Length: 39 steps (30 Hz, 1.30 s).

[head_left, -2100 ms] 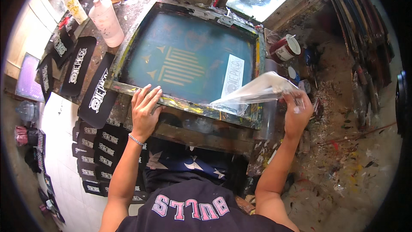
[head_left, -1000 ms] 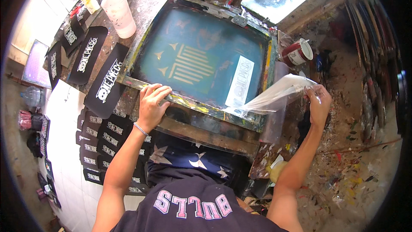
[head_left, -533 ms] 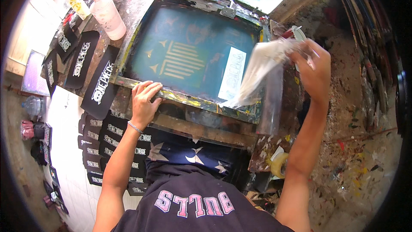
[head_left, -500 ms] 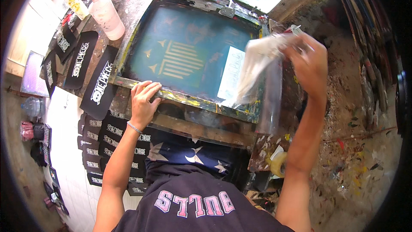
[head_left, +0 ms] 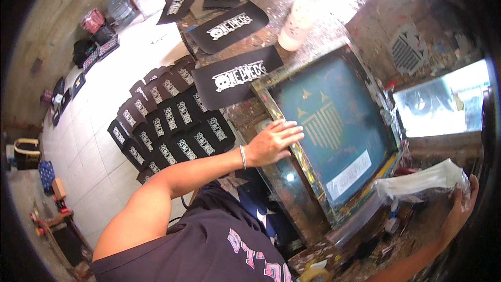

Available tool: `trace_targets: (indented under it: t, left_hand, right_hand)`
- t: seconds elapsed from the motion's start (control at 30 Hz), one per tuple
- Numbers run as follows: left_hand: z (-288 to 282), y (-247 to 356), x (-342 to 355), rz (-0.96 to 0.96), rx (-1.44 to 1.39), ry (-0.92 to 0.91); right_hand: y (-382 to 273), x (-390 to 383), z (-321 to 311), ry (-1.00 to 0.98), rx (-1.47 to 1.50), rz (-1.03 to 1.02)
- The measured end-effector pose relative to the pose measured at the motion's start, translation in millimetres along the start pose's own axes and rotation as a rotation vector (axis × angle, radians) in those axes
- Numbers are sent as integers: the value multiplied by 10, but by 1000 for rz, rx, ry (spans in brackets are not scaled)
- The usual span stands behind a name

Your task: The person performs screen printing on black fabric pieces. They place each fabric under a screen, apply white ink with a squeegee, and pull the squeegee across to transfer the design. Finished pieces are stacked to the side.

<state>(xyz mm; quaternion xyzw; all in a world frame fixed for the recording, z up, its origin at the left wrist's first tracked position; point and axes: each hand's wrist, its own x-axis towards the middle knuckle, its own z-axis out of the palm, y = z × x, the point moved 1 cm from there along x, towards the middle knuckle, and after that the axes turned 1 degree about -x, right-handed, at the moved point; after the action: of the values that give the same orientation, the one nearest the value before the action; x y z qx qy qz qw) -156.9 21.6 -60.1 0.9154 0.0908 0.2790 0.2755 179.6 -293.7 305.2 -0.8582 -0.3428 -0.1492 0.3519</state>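
A screen printing frame [head_left: 383, 175] with a blue-green mesh [head_left: 344, 94] lies on the worktable. Its mesh carries a striped stencil and, nearer me, a pale rectangle [head_left: 348, 176] with a logo design. Along the near edge of the frame rests my left hand [head_left: 274, 143], its fingers stretched out over the wood. Off to the right, my right hand [head_left: 463, 198] grips one end of a clear plastic bag [head_left: 425, 181] with something white inside. The bag hangs beside the frame's right corner, and part of that hand is hidden behind it.
Black printed pieces [head_left: 235, 75] lie on the table left of the frame, by a pinkish plastic bottle [head_left: 297, 23]. Several rows of similar pieces [head_left: 169, 120] cover part of the tiled floor [head_left: 96, 141]. A tape roll [head_left: 313, 274] sits near my body.
My view has turned left. The right hand has moved the plastic bag from over the frame out past its right side. My left hand stays at the frame's edge, fingers now straighter.
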Motion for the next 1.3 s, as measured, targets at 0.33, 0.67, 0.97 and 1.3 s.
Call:
trace_targets:
  t: [0.33, 0.67, 0.97, 1.3]
  left_hand:
    - [-1646, -1466, -371, -784, -96, 945]
    - [-2385, -3581, 40, -568, 375, 589]
    - [-2277, -4187, 259, -554, 180, 656]
    - [-2296, -4161, 230, -684, 31, 626]
  right_hand:
    - [-35, 625, 576, -129, -187, 20]
    - [-597, 1324, 1287, -250, -230, -248]
    - [-1356, 1966, 1722, -293, -361, -338]
    - [-2092, 3106, 2971, -32, -345, -801]
